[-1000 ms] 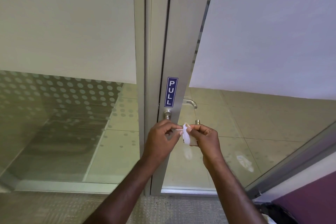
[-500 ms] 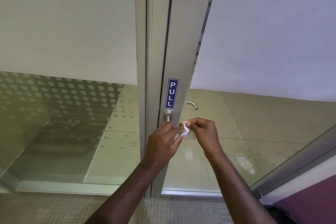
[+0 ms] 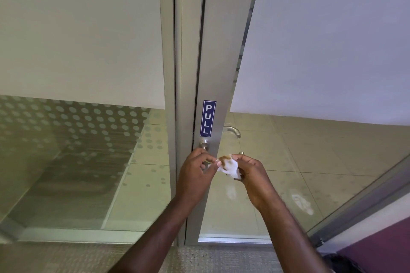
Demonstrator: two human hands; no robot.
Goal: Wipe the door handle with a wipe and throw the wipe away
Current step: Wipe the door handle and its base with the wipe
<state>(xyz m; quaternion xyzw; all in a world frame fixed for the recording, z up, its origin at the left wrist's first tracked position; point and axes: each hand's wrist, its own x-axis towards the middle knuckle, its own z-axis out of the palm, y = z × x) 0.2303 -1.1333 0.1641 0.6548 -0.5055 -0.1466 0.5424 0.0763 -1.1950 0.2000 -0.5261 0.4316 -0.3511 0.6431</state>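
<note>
Head view: the left hand [image 3: 196, 175] is curling its fingers and pinching the left edge of the wipe [image 3: 229, 166] between thumb and fingertips. The right hand [image 3: 255, 178] is gripping the right side of the same wipe, fingers closed around it. The wipe is white, crumpled, and showing a brown stain on its upper part; it is being held between both hands, just below the door handle [image 3: 204, 145]. The handle is sitting on the metal door frame [image 3: 219, 51], directly under the blue PULL sign [image 3: 207, 118].
</note>
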